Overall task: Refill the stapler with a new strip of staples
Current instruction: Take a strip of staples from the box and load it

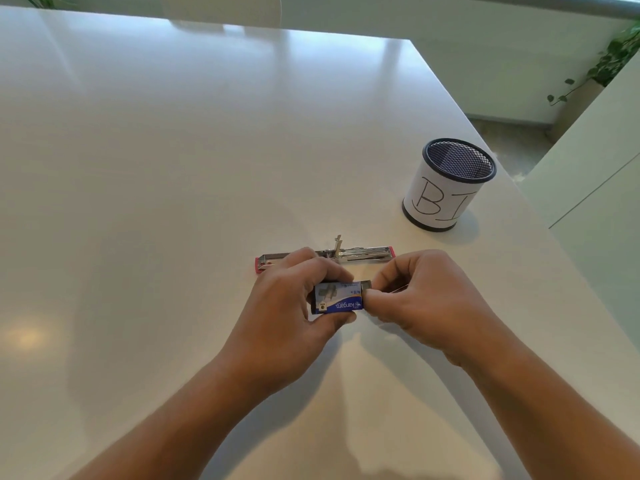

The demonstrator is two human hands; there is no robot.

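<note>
Toward the right edge of the white glossy worktop (173, 168), just on the near side of the stapler, both hands hold a small blue cardboard staple box (341, 301) printed "kangaro". The left grip (291, 299) is closed around the box, thumb on its near side and fingers over the far side. The right grip (426, 299) is narrow, pinching the grey end of the inner tray (366, 285) that peeks from the box's right end.

The red-tipped metal stapler (360, 253) lies swung open and flat, lengthwise across the worktop. It sits between the hands and a black mesh pen cup wrapped in white paper (446, 188), which stands nearer the right edge.

The step in hand appears to be opening the box, with no strip yet free. Next, the tray likely has to slide out to the right while the left grip steadies the sleeve. One strip can then be lifted and laid legs-down in the open stapler's channel.

The left fingers cover the stapler's middle, so I cannot tell whether its channel is empty. The tray's contents are hidden inside the sleeve. A thin line beside the right fingertips is too faint to identify. The cup's lettering curves out of sight after "BI", and the worktop's near edge is out of view.
</note>
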